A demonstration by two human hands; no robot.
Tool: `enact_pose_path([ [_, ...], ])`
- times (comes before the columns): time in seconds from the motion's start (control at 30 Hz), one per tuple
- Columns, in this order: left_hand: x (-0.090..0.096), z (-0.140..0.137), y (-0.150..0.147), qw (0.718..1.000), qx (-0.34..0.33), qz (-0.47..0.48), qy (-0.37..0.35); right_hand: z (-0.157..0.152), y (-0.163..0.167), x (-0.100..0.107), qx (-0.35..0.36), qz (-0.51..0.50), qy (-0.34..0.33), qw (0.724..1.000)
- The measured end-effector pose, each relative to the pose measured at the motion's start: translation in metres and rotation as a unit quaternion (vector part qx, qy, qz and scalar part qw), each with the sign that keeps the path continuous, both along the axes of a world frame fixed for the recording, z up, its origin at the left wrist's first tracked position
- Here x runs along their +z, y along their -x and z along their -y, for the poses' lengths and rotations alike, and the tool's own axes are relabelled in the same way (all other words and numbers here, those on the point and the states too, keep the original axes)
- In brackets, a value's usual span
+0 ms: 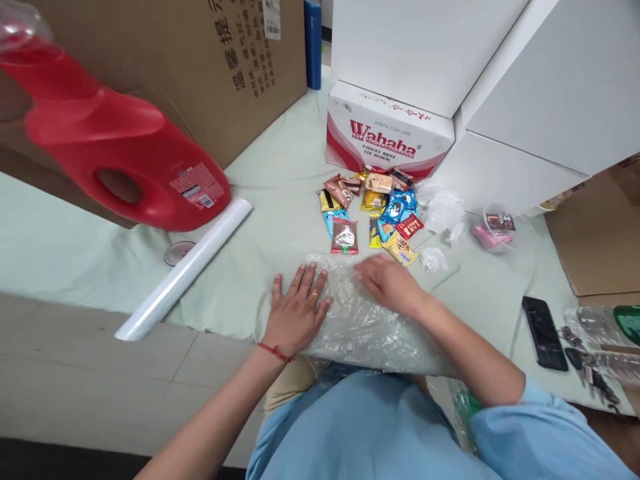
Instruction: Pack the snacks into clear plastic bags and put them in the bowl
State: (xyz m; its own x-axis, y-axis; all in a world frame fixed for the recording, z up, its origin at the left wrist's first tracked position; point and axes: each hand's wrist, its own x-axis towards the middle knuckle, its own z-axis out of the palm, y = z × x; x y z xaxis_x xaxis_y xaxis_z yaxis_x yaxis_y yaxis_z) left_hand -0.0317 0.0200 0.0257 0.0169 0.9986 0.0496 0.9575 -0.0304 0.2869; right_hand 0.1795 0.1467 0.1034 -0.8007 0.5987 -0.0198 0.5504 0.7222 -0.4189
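Note:
A crinkled clear plastic sheet (pixel 367 333) lies at the table's near edge, right in front of my body. My left hand (pixel 296 308) presses flat at its left side, fingers spread and holding nothing. On the sheet's upper part, my right hand (pixel 389 283) has its fingers curled and drawn together at the film; the fingertips are slightly blurred. Just beyond the hands is a pile of small wrapped snacks, with a brown square packet (pixel 345 237) nearest the left and a yellow cookie packet (pixel 399 249) close to my right hand.
A white roll (pixel 185 270) and a red jug (pixel 135 153) are at left, before a large carton (pixel 200 60). A Wahaha box (pixel 390 133) stands behind the snacks. Crumpled clear plastic (pixel 443 208), a clear tub (pixel 495 230), a phone (pixel 545 333) and keys (pixel 590 370) lie right.

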Motion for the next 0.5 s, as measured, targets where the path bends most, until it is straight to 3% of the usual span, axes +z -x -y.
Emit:
enact_pose_path([
  [0.13,0.002,0.001,-0.001,1.000,-0.006,-0.004,-0.005,-0.062,0.027,-0.013,0.076,0.043,-0.095,0.992],
  [0.23,0.002,0.001,-0.001,1.000,-0.005,0.000,-0.006,-0.085,0.040,-0.023,0.113,0.091,-0.131,0.981],
  [0.37,0.002,0.002,0.000,1.000,-0.003,0.013,-0.005,-0.093,0.022,-0.024,0.032,0.156,-0.181,0.970],
  [0.5,0.001,0.001,0.000,0.999,-0.005,0.033,0.000,-0.097,-0.001,-0.014,-0.092,0.226,-0.176,0.954],
])
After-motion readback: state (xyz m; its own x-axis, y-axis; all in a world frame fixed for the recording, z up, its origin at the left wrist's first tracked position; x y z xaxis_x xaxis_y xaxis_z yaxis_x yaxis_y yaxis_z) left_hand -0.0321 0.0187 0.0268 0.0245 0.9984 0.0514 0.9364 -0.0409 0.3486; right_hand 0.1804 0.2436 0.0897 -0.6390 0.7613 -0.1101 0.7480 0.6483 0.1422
